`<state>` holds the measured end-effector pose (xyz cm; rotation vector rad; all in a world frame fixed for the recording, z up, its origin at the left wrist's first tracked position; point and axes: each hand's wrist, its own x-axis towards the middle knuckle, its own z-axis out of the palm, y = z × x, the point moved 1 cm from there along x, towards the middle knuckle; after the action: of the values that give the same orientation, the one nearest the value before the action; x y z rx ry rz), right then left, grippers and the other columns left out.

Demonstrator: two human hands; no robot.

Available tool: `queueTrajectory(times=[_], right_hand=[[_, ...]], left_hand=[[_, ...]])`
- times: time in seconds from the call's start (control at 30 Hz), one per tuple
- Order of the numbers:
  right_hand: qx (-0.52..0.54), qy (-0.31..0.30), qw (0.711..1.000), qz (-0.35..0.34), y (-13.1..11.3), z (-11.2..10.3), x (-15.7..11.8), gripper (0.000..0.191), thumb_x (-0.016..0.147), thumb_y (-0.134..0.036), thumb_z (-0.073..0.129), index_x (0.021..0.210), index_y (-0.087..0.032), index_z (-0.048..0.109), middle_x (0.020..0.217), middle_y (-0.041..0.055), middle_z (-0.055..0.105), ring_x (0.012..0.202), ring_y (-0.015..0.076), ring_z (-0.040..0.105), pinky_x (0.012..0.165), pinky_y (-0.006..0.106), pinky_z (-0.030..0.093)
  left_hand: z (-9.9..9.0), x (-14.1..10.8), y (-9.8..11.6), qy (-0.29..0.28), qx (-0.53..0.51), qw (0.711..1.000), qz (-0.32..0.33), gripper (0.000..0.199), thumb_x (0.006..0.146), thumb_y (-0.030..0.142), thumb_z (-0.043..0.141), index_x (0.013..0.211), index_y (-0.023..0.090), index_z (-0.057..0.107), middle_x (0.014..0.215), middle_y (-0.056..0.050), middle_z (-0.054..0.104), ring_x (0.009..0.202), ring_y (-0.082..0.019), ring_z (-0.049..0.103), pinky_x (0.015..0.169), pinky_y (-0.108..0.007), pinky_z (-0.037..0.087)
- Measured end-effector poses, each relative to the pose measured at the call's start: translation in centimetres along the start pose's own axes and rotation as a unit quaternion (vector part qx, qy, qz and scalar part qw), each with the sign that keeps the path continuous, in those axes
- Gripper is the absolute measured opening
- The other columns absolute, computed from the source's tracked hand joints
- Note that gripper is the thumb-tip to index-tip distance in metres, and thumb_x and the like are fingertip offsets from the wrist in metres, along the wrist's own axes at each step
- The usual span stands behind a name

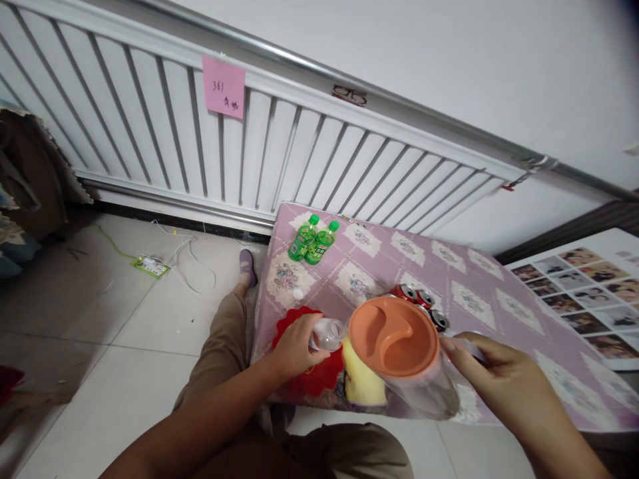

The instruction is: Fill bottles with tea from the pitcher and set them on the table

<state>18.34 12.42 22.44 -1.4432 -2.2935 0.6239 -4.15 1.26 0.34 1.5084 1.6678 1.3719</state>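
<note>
My left hand (295, 349) is wrapped round a small clear bottle (328, 334) with an uncapped mouth, above a red scalloped mat (312, 376). On the right, my right hand (494, 372) grips the handle of a clear pitcher (429, 392) topped by an orange lid (394, 336) with a curved recess. The bottle's mouth is close to the lid's left edge. A yellow cloth-like item (363, 378) lies below and between them. A small white cap (298, 293) rests on the flowered tablecloth (324, 289).
Two green bottles (313, 241) stand at the table's back left. Several cans (424, 297) are just behind the pitcher. A white radiator (279, 146) runs along the wall. A photo board (589, 286) is at right, a power strip (151, 266) on the floor.
</note>
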Motion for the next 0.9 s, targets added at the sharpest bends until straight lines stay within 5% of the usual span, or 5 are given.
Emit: queueTrajectory(times=[0.9], right_hand=[[-0.053,0.015,0.998,-0.003,-3.4,0.4,-0.1,0.047,0.068,-0.065,0.063,0.066,-0.019,0.073,0.060,0.0011,0.066,0.059,0.0204,0.059,0.053,0.026,0.044]], left_hand=[[-0.1,0.0,0.0,0.001,0.002,1.000,-0.008,0.070,0.069,0.018,0.077,0.132,0.023,0.048,0.131,-0.011,0.063,0.119,-0.033,0.061,0.104,-0.045,0.049]])
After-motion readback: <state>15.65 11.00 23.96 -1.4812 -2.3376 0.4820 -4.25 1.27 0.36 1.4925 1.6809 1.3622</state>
